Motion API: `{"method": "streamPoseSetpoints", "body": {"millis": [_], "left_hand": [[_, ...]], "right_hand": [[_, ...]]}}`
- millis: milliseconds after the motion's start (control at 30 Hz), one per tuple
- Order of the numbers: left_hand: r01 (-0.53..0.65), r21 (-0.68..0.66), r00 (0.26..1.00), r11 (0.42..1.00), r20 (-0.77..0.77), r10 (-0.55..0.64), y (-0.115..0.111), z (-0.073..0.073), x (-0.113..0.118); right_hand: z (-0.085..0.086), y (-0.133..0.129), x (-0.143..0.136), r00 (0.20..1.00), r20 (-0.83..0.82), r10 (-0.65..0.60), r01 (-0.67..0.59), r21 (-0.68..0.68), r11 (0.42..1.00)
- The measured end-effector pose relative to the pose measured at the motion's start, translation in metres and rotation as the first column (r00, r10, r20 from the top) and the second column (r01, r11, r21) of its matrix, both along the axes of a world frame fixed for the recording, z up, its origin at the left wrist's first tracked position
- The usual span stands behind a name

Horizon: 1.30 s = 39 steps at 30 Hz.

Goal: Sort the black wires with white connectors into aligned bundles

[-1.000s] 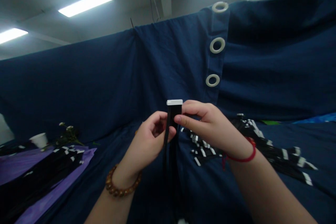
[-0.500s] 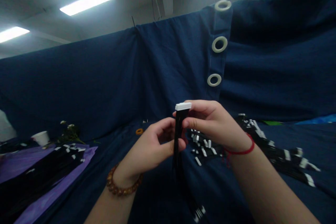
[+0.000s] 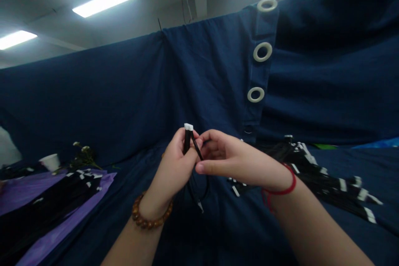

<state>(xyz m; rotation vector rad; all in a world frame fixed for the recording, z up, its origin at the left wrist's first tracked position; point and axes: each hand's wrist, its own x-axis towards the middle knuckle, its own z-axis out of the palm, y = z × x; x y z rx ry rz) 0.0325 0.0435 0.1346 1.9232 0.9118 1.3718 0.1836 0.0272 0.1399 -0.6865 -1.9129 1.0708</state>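
Note:
My left hand (image 3: 173, 164), with a brown bead bracelet at the wrist, is closed around a black wire harness (image 3: 187, 141). Its white connector (image 3: 188, 126) sticks up above the thumb and fingers. One black strand slants from the connector down to the right, and the lower wires hang in a loop below my hands, ending in a small pale tip (image 3: 200, 206). My right hand (image 3: 230, 153), a red cord on its wrist, is just to the right. Its thumb and index finger are apart, with fingertips beside the slanting strand; the other fingers curl behind.
On the right lies a pile of black harnesses (image 3: 330, 183) with white connectors. More black harnesses (image 3: 62, 195) lie on purple plastic (image 3: 104, 185) at the left, near a white cup (image 3: 50, 163) and white flowers (image 3: 85, 149). A blue curtain (image 3: 202, 75) hangs behind.
The harness has shifted left and turned, so its connector now shows its narrow end. My right hand has moved off the connector and down, its fingers parted beside one strand.

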Motion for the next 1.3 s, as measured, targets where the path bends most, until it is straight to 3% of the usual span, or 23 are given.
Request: {"method": "streamPoseSetpoints", "body": {"millis": [100,233,367,433,500,600,700,833,933,1000,1100,1167,1300], "left_hand": [[-0.01,0.002,1.0,1.0,0.014,0.01,0.003,-0.001,-0.002],[0.179,-0.126,0.983,0.976,0.05,-0.174,0.001,0.001,-0.003],[0.418,-0.241,0.909,0.876,0.123,-0.399,-0.002,0.004,-0.003],[0.454,-0.267,0.89,0.85,0.167,-0.423,-0.001,0.004,-0.003],[0.41,-0.261,0.912,0.874,0.104,-0.397,0.002,0.003,-0.003],[0.351,-0.248,0.912,0.903,-0.126,-0.39,0.006,0.0,-0.002],[0.409,-0.284,0.856,0.867,-0.21,-0.472,0.004,-0.004,0.002],[0.548,-0.253,0.819,0.797,-0.032,-0.573,-0.001,-0.008,0.006],[0.598,-0.151,0.801,0.787,0.074,-0.594,-0.002,-0.009,0.007],[0.602,-0.106,0.798,0.791,0.081,-0.597,-0.002,-0.009,0.007],[0.539,-0.154,0.84,0.828,0.022,-0.542,-0.004,-0.007,0.009],[0.439,-0.169,0.89,0.882,-0.052,-0.453,-0.006,-0.006,0.01],[0.234,-0.038,0.954,0.972,-0.182,-0.237,-0.007,-0.006,0.011]], "right_hand": [[-0.002,0.003,-0.003,0.999,0.04,-0.009,0.008,0.024,1.0],[0.003,0.002,0.002,0.994,0.018,-0.112,0.113,-0.072,0.991],[0.01,-0.002,0.012,0.952,-0.293,-0.09,0.038,-0.178,0.983],[0.013,-0.005,0.018,0.898,-0.429,-0.099,0.025,-0.175,0.984],[0.017,-0.009,0.023,0.845,-0.519,-0.131,0.061,-0.15,0.987],[0.023,-0.017,0.032,0.771,-0.614,-0.17,0.125,-0.117,0.985],[0.026,-0.023,0.037,0.741,-0.644,-0.19,0.176,-0.086,0.981],[0.025,-0.023,0.037,0.821,-0.546,-0.164,0.144,-0.08,0.986],[0.022,-0.022,0.031,0.924,-0.376,-0.072,0.049,-0.07,0.996],[0.021,-0.02,0.026,0.958,-0.284,-0.041,0.025,-0.058,0.998],[0.018,-0.017,0.018,0.967,-0.246,-0.069,0.055,-0.064,0.996],[0.017,-0.015,0.015,0.959,-0.266,-0.097,0.085,-0.058,0.995],[0.016,-0.01,0.017,0.934,-0.337,-0.119,0.114,-0.033,0.993]]}}
